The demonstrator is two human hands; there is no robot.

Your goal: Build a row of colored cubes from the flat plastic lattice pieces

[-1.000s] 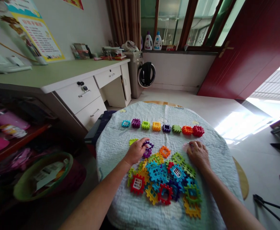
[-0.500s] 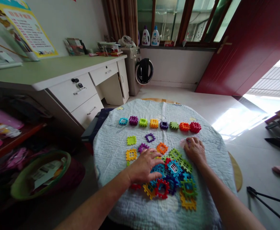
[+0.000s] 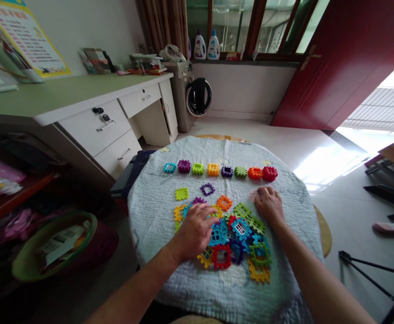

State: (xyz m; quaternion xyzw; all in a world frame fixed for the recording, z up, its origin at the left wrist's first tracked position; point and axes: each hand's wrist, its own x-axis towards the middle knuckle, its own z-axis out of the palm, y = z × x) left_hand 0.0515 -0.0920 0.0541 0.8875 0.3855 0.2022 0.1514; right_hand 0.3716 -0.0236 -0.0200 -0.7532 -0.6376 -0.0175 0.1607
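My left hand (image 3: pixel 194 228), fingers bent and apart, hovers over or rests on the left side of a heap of plastic interlocking building blocks (image 3: pixel 220 233). Just past its fingers lie a purple block (image 3: pixel 199 200) and an orange block (image 3: pixel 224 203). A blue block (image 3: pixel 186 210) shows beside the knuckles, next to a yellow block (image 3: pixel 178 213). My right hand (image 3: pixel 269 204) lies on the cloth right of the heap, fingers loosely spread, near a green block (image 3: pixel 257 225). A faint pinkish patch by its fingertips is too unclear to name.
A row of assembled block cubes (image 3: pixel 213 169) runs across the far part of the cloth-covered round table (image 3: pixel 294 225). A green block (image 3: pixel 181 194) and a dark purple frame (image 3: pixel 208 189) lie between row and heap. A basket (image 3: pixel 92 243) stands at the left.
The view has shifted slightly. My left hand has drawn back leftward over the heap, and a blue block now shows at the yellow one. My right hand stays in place on the cloth.
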